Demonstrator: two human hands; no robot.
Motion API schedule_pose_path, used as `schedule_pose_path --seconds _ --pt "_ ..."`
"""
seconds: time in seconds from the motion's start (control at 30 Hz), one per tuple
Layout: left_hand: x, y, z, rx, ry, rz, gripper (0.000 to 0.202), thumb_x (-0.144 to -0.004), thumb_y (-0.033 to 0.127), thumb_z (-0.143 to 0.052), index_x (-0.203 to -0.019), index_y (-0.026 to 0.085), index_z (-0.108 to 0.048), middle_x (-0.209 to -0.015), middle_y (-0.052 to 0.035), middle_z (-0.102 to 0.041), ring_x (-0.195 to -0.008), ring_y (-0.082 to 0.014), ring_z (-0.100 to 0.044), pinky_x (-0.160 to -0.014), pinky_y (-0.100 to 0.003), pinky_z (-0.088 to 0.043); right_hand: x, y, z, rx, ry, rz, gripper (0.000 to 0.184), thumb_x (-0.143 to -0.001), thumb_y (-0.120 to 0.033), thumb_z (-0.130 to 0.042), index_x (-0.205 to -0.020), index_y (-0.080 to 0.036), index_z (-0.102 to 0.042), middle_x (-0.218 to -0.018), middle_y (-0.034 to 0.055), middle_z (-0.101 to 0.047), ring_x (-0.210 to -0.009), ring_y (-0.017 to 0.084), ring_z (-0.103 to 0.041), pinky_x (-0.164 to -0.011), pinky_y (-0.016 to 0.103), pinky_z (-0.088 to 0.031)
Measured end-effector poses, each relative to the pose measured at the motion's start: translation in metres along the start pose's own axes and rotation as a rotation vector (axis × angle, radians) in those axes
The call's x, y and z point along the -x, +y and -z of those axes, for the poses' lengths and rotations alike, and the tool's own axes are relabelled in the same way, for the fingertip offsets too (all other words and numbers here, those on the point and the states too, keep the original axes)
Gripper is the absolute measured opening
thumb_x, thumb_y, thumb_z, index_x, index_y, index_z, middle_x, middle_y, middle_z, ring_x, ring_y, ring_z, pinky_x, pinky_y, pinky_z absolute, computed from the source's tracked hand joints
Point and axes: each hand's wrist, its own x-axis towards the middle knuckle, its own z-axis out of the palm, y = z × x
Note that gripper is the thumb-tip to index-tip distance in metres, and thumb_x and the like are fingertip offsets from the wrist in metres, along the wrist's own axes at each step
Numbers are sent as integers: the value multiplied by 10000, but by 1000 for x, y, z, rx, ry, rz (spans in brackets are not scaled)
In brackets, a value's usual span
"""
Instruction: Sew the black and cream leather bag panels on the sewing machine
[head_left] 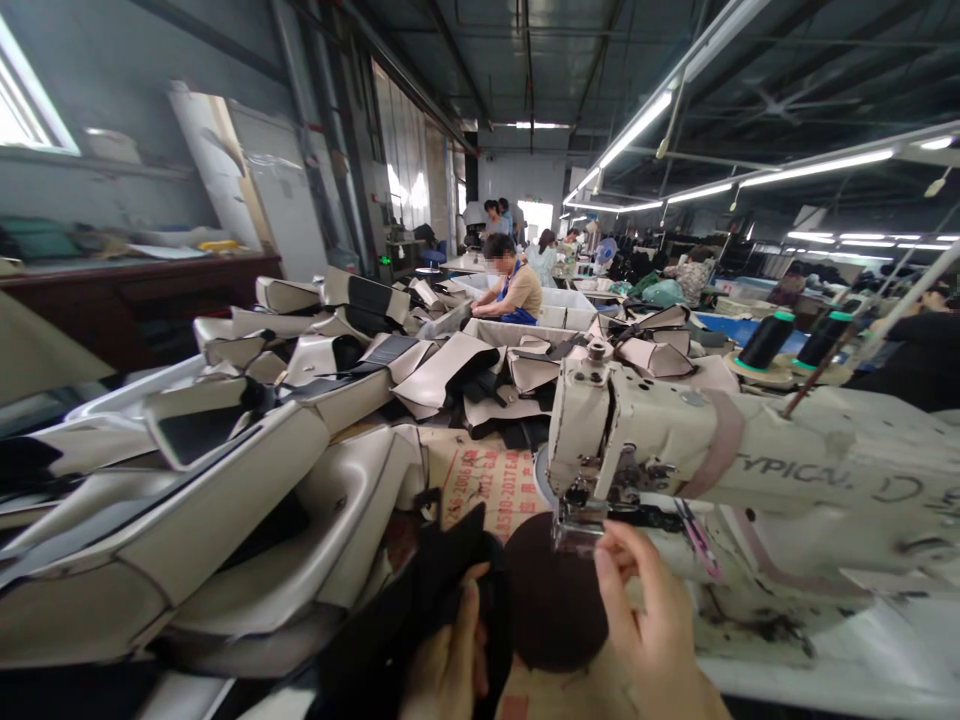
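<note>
My left hand (pixel 450 650) is closed on a black fabric piece (pixel 390 620) at the bottom centre, its thumb lying over the material. To the right, my right hand (pixel 652 610) is raised beside the needle area of a cream sewing machine (pixel 645 430). Its thumb and forefinger come together in a pinch; whatever is between them, if anything, is too small to make out. A dark round disc (pixel 559 600) lies between my two hands, below the machine's presser foot area. Pink-handled thread snips (pixel 699 545) hang on the machine's front.
Cream and black sewn covers (pixel 247 520) are heaped on the left and beyond the machine. Printed brown sheeting (pixel 480 475) covers the work surface. Two black thread cones (pixel 765 342) stand behind the machine head. A co-worker (pixel 517 285) sits ahead among white bins (pixel 562 300).
</note>
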Motion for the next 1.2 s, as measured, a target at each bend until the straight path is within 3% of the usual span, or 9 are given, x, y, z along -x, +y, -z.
schedule_pose_path --seconds 0.1,0.2,0.33,0.5,0.7,0.77,1.0,1.1,1.2 --pt "-1 6 22 336 -120 173 568 -851 575 -225 -1222 213 -457 -439 48 -509 -330 -132 -492 -285 -203 -360 5 -14 -11 41 -186 148 419 -889 -166 -369 -1308 -181 -358 -1220 103 -498 -1001 187 -567 -767 260 -504" --pt "-13 25 30 534 -158 209 561 -821 603 -308 -1219 232 -445 -472 48 -508 -353 -118 -483 -308 -188 -361 -11 -15 -27 7 -377 202 375 -900 -195 -365 -1272 -179 -413 -1133 85 -543 -874 169 -607 -698 244 -509" --pt "-40 65 20 578 -212 103 544 -824 557 -366 -1199 174 -458 -470 47 -495 -350 -110 -467 -306 -179 -355 -38 2 -38 -24 -75 90 215 -923 -258 -386 -844 -184 -572 -748 10 -593 -675 128 -594 -627 211 -446" --pt "-65 92 19 612 -279 53 533 -837 528 -341 -1154 121 -472 -503 47 -478 -366 -107 -470 -325 -193 -379 -45 4 -56 4 146 -28 217 -931 -239 -348 -885 -150 -541 -712 28 -608 -613 136 -581 -587 227 -391" --pt "-43 87 35 300 -432 -117 427 -732 463 -576 -1026 159 -517 -883 -35 -609 -795 -173 -591 -644 -251 -505 -49 -12 -59 42 154 -57 237 -925 -259 -332 -850 -170 -539 -691 14 -612 -594 135 -579 -553 217 -365" --pt "-32 90 34 197 -448 -163 475 -676 383 -651 -1068 176 -481 -960 -35 -610 -803 -167 -592 -699 -257 -491 -50 -12 -56 69 141 -49 253 -926 -266 -318 -858 -173 -543 -696 13 -613 -596 136 -582 -554 218 -366" --pt "-22 106 31 -142 -365 -263 394 -692 207 -524 -1083 167 -499 -853 -49 -643 -785 -190 -611 -669 -258 -459 -54 -9 -46 67 76 0 254 -931 -260 -318 -861 -168 -544 -706 8 -609 -610 125 -586 -576 206 -376" --pt "-27 104 25 -330 -206 -278 516 -731 226 -500 -1230 136 -408 -943 -103 -649 -932 -232 -605 -771 -290 -450 -57 -9 -43 60 55 24 232 -930 -240 -344 -848 -169 -549 -723 6 -608 -634 119 -592 -600 200 -391" --pt "-40 108 19 -557 -85 -237 472 -799 203 -407 -1264 125 -389 -933 -148 -664 -868 -261 -640 -724 -319 -461 -56 -8 -44 53 48 63 195 -925 -223 -370 -895 -170 -555 -776 23 -616 -694 129 -604 -625 207 -421"
